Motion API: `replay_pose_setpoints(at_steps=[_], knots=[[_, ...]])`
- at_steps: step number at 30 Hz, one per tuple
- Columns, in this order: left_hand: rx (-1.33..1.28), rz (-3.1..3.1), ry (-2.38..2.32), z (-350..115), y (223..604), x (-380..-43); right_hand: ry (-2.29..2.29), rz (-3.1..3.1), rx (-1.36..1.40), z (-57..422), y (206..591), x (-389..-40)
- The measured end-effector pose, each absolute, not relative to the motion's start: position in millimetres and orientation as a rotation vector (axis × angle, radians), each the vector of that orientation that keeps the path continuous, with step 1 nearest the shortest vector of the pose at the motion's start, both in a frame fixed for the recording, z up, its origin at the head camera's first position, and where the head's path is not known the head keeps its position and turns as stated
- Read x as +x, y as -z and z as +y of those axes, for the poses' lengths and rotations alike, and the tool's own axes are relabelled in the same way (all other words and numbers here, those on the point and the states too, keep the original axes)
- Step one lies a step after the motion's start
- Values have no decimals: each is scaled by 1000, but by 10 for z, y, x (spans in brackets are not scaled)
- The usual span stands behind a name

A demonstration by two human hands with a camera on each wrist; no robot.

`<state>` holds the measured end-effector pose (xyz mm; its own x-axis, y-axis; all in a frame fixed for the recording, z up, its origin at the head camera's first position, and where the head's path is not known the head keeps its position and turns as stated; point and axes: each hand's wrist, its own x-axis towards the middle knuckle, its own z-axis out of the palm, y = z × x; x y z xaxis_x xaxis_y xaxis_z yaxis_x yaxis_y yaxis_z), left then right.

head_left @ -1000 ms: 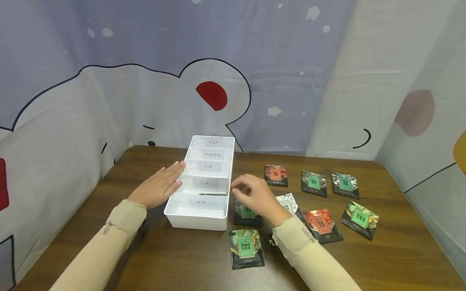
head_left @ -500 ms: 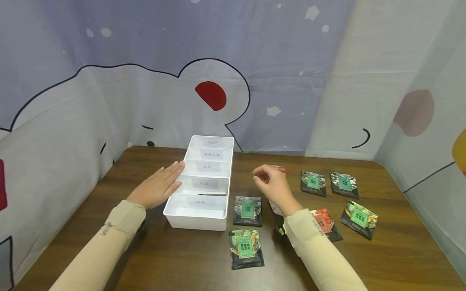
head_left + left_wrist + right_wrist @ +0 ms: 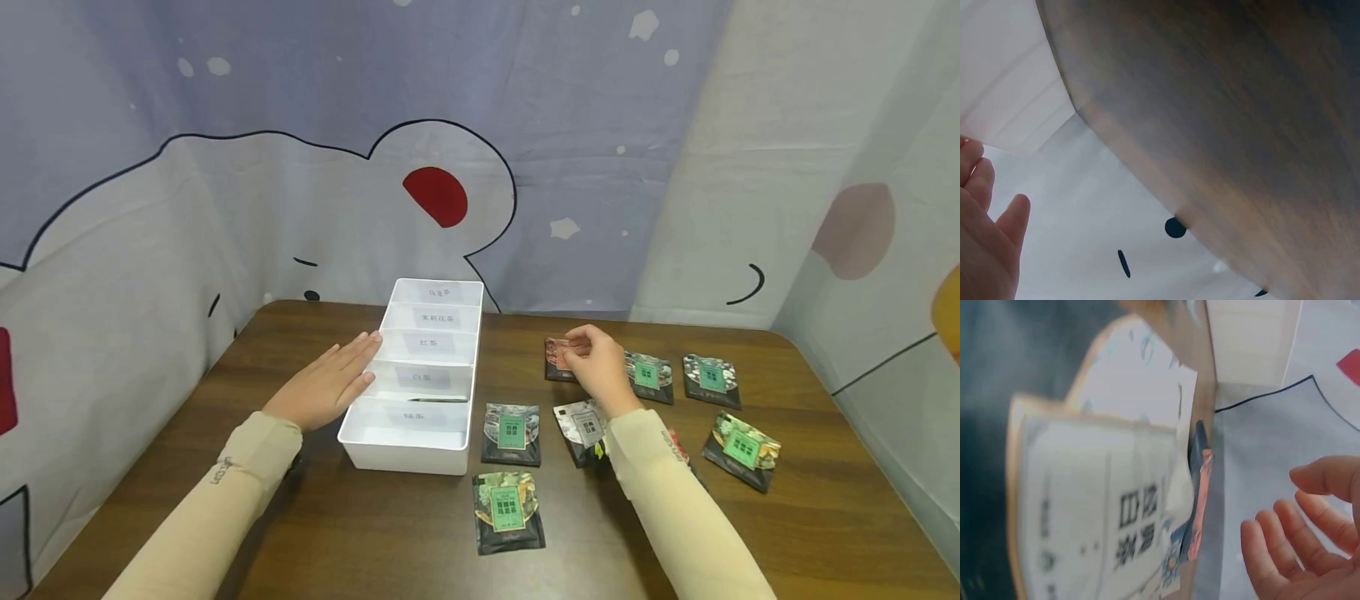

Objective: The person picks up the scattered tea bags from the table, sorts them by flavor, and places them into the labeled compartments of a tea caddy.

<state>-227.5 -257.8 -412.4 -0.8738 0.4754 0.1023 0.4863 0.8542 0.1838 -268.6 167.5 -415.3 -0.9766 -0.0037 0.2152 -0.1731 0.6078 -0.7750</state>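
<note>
My left hand (image 3: 322, 387) lies with straight fingers along the left rim of a long white divided box (image 3: 405, 461). In the left wrist view, its fingertips (image 3: 979, 175) are right at the box's side. My right hand (image 3: 602, 371) is over a red tea sachet (image 3: 555, 360) at the back, covering its right part. The right wrist view shows the right thumb and fingers bent and apart, nothing between them. Nearer me, below that hand, lies a white-and-black tea sachet (image 3: 579, 432), partly under the wrist. One thin dark edge of a sachet (image 3: 438, 401) shows inside a box compartment.
Two green-labelled tea sachets, one upper (image 3: 512, 437) and one lower (image 3: 508, 512), lie right of the box. More sachets lie farther right, including a green one (image 3: 651, 382), a white-patterned one (image 3: 711, 382) and a yellow-green one (image 3: 742, 450). The right sleeve hides most of another red sachet.
My right hand has moved from beside the box's right edge, rightward and back, to the red sachet, uncovering the green-labelled sachet by the box. The left hand stays put.
</note>
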Motion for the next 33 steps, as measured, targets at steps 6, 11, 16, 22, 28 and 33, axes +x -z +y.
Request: replay_pose_setpoints(at_steps=[6,11,16,22,28,33], knots=[[-770,-2971,325,-2584,4141,-2288,-1265,-2715,47,1744,4158,-2751],[-766,-2975,327,-2603,4159,-2294,-1272,-2817,-50,1762,4153,-2787],[-765,-2975,330,-2607,4153,-2288,-1176,-2884,-117,1741,4141,-2821],[-758,-2974,333,-2594,4142,-2278,-1021,-2957,-226,1682,4132,-2868],[-759,-2970,356,-2573,4138,-2267,-1012,-3001,-298,1674,4162,-2909],[-754,-2972,337,-2562,4130,-2269,-992,-3009,-311,1682,4167,-2946]])
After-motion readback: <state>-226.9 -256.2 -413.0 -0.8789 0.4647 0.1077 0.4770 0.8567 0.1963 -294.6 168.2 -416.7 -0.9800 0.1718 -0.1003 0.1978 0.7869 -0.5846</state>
